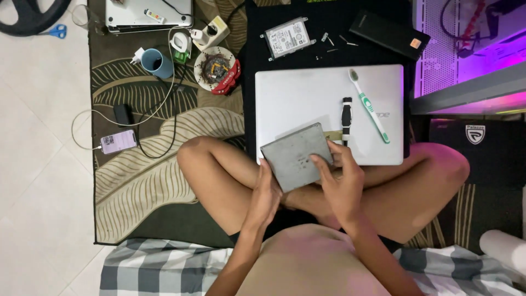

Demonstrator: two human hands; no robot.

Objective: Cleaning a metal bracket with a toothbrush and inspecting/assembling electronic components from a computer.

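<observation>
I sit cross-legged and hold a flat grey metal drive caddy [293,153] over my lap, tilted. My left hand [265,197] supports its near left edge from below. My right hand [341,183] grips its right side, fingers on the top face. Just beyond lies a closed white laptop [307,98] on a black mat. On the laptop rest a black-handled screwdriver [346,115] and a green and white toothbrush [368,107].
A bare hard drive [287,37], small screws [329,41] and a black battery pack [390,34] lie on the mat behind the laptop. To the left on the leaf-patterned rug: a phone on a cable [118,141], a blue cup [158,63], a round dish of parts [216,67], another laptop [148,13].
</observation>
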